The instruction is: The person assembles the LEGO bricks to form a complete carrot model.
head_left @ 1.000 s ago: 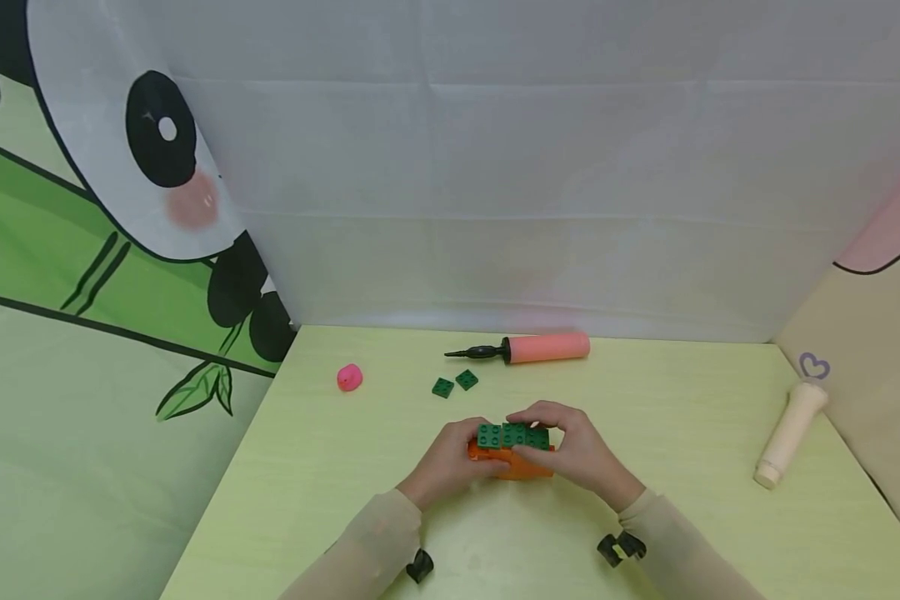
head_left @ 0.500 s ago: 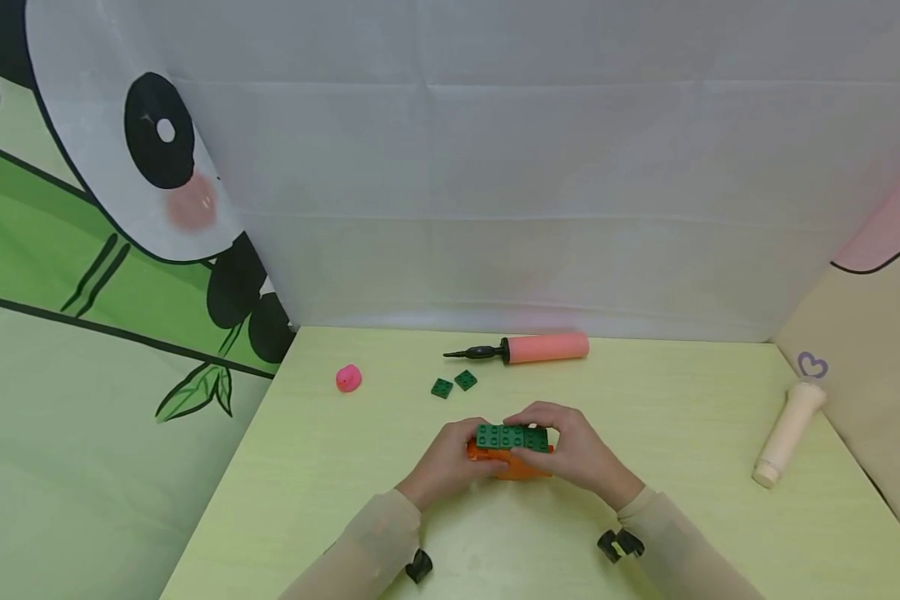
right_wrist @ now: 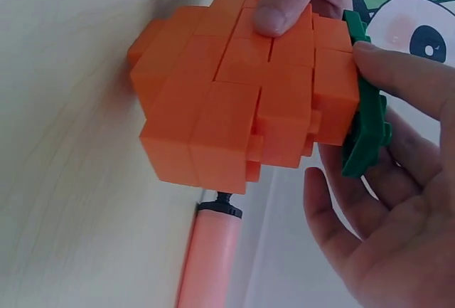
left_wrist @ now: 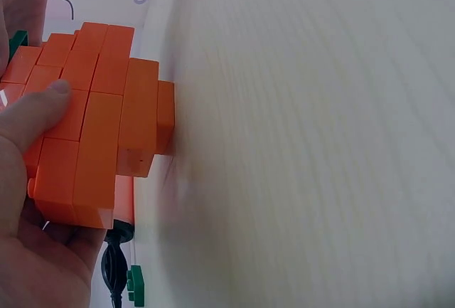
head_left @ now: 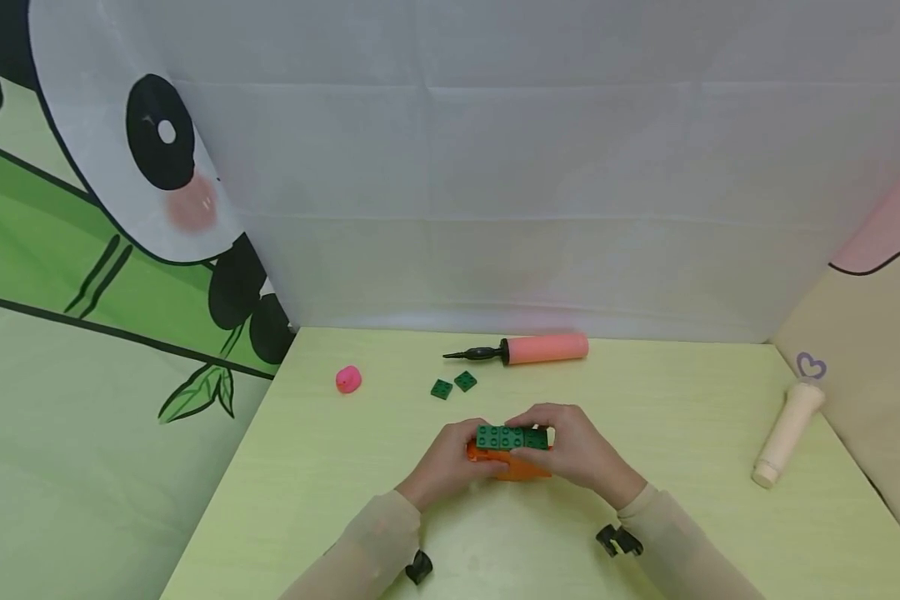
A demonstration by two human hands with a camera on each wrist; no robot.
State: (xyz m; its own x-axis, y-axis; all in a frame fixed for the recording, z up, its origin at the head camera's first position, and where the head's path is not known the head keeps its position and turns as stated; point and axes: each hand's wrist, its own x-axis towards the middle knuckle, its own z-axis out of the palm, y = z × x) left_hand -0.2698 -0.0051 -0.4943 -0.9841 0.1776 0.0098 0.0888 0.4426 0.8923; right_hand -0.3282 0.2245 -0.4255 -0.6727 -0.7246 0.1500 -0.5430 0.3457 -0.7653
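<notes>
An orange build of toy building bricks (head_left: 525,468), stepped and wider in its middle, is held low over the table by my left hand (head_left: 450,462). My left thumb (left_wrist: 46,109) lies across its brick face, with the fingers behind. Along its top runs a row of green studded bricks (head_left: 501,437). My right hand (head_left: 585,454) pinches the green row near its right end, thumb in front and fingers behind. In the right wrist view the green row (right_wrist: 368,119) sits against the orange bricks; whether it is fully seated I cannot tell.
Two small green bricks (head_left: 442,389) lie beyond the hands. Behind them is a pink hand pump (head_left: 547,348) with a black nozzle. A pink rubber duck-like toy (head_left: 348,379) stands at the left, and a pale cylinder (head_left: 787,433) lies near the table's right edge.
Almost nothing differs. Both hands keep their grip on the orange build and the green row, with only a very slight shift of the right hand.
</notes>
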